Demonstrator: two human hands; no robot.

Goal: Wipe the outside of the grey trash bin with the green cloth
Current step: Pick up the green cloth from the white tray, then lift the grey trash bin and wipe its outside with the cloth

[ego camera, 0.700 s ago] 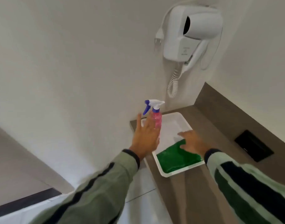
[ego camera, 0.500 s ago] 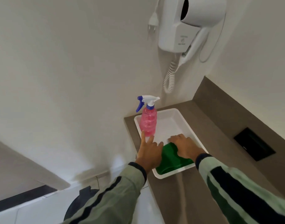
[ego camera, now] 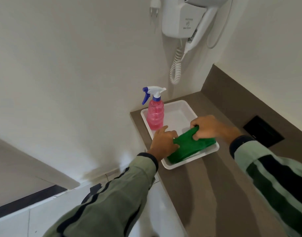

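**Both hands on the green cloth in the white tray**

The green cloth point(ego camera: 189, 149) lies bunched in the near end of the white tray point(ego camera: 179, 113), at about 5 o'clock from the tray's middle. The right hand point(ego camera: 210, 126) pinches the cloth's upper edge, fingers curled tight around a raised fold. The left hand point(ego camera: 164, 142) presses against the cloth's left side at 9 o'clock, its fingers bent onto the fabric; whether they actually close around it cannot be told from this angle. Both sleeves are pale green with dark stripes.

In the far left corner of the tray, at 11 o'clock from the cloth, a pink spray bottle point(ego camera: 155, 115) with a white and blue trigger head stands upright, just beside the left hand's fingertips. The tray sits on a brown counter point(ego camera: 206, 185), close to its left edge. At 12 o'clock, high on the wall, hangs a white hair dryer point(ego camera: 186, 19) with a coiled cord. A dark plate point(ego camera: 263, 130) is set in the counter's backsplash at 3 o'clock. Low at 7 o'clock, a dark rounded shape point(ego camera: 93, 190) shows beneath the left sleeve, too hidden to identify.
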